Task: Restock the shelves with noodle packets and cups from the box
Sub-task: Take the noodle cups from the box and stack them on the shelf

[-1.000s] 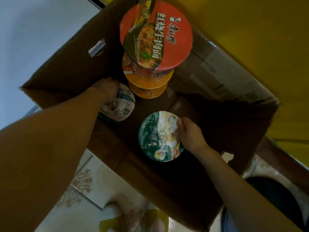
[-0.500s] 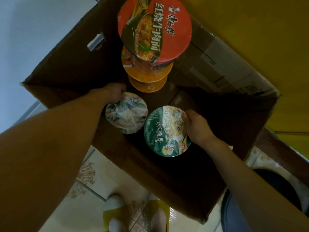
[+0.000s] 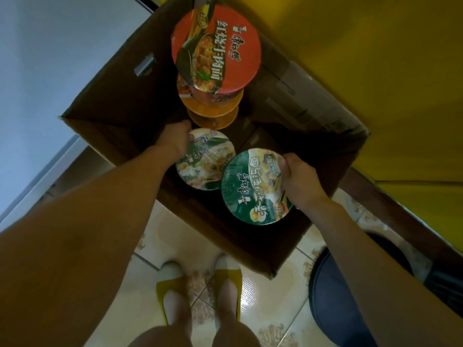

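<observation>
Seen from the head camera, an open cardboard box stands on a tiled floor, its far edge cut off by the frame.

The left hand grips the far-left rim of a pale-lidded cup inside the box. Its fingertips are hidden under the rim.

The right hand holds a dark green cup by its right edge, thumb on the lid and the other fingers out of sight beneath. This cup overlaps the pale one's near-right side.

At the far side a red cup tops a stack of orange cups, which are mostly hidden.

Near the box are feet in yellow slippers. At the right is a dark blue rounded thing, too dim to identify.
</observation>
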A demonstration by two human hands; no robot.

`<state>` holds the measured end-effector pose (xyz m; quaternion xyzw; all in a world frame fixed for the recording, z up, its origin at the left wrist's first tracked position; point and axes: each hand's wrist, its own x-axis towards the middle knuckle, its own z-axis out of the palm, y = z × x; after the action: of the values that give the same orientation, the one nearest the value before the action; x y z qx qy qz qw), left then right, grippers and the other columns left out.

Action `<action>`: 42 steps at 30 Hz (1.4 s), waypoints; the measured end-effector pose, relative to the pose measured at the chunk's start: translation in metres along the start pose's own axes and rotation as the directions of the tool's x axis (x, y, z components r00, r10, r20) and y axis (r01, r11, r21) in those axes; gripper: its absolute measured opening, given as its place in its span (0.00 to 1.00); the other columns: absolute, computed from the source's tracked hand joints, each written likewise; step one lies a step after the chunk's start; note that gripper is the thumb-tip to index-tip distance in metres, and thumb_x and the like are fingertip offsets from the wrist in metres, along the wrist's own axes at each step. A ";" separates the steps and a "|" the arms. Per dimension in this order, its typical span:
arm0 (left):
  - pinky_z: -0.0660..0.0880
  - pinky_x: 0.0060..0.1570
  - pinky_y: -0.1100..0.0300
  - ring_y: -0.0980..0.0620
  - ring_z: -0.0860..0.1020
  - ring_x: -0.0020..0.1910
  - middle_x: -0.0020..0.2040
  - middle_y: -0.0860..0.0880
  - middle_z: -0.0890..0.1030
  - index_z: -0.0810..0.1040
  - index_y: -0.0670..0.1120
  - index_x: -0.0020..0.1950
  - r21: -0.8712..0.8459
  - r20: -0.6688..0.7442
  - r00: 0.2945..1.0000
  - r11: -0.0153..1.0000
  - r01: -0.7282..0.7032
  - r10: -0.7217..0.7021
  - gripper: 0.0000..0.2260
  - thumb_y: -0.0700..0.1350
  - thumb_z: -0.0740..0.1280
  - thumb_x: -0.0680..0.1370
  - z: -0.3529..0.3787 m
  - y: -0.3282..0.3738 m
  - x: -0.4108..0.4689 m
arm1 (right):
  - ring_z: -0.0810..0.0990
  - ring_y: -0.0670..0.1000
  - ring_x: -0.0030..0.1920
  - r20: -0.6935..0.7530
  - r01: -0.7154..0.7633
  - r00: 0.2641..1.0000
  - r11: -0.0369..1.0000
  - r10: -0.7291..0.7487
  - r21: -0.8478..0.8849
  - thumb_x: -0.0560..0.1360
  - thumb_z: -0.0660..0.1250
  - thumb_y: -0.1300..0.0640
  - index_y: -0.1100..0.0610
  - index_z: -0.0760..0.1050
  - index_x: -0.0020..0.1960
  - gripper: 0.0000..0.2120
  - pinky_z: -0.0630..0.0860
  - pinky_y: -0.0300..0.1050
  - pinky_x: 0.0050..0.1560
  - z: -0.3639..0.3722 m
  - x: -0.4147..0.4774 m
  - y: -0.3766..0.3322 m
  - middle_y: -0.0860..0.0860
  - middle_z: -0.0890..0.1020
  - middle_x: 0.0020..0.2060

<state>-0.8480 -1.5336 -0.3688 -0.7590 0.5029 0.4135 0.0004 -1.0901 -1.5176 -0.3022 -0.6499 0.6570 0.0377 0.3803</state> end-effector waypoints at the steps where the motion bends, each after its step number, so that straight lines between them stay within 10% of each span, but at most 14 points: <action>1: 0.68 0.50 0.54 0.38 0.72 0.57 0.58 0.34 0.73 0.70 0.35 0.59 -0.002 -0.025 1.000 1.000 0.005 -0.005 0.11 0.40 0.56 0.81 -0.006 0.002 -0.007 | 0.71 0.50 0.40 -0.013 0.009 1.000 1.000 -0.009 0.007 0.82 0.49 0.54 0.63 0.69 0.54 0.15 0.63 0.42 0.34 -0.004 -0.004 -0.004 0.53 0.73 0.40; 21: 0.63 0.40 0.55 0.34 0.74 0.51 0.53 0.30 0.74 0.68 0.34 0.57 -0.073 -0.406 0.909 0.995 0.067 -0.091 0.11 0.41 0.55 0.81 -0.179 0.068 -0.243 | 0.72 0.49 0.44 0.016 0.248 0.968 0.966 -0.250 0.077 0.81 0.53 0.56 0.60 0.70 0.60 0.12 0.61 0.38 0.35 -0.159 -0.164 -0.124 0.51 0.74 0.44; 42: 0.67 0.43 0.52 0.34 0.75 0.49 0.48 0.32 0.78 0.74 0.34 0.50 0.085 -0.737 0.674 0.996 0.014 0.053 0.12 0.41 0.55 0.80 -0.445 0.251 -0.502 | 0.78 0.51 0.45 -0.298 0.476 0.853 0.872 -0.428 0.111 0.80 0.57 0.54 0.54 0.77 0.54 0.11 0.74 0.48 0.42 -0.461 -0.388 -0.273 0.48 0.80 0.42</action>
<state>-0.8371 -1.4599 0.3437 -0.8552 0.4850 0.0506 -0.1756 -1.1084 -1.4896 0.3586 -0.7483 0.5305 -0.1997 0.3446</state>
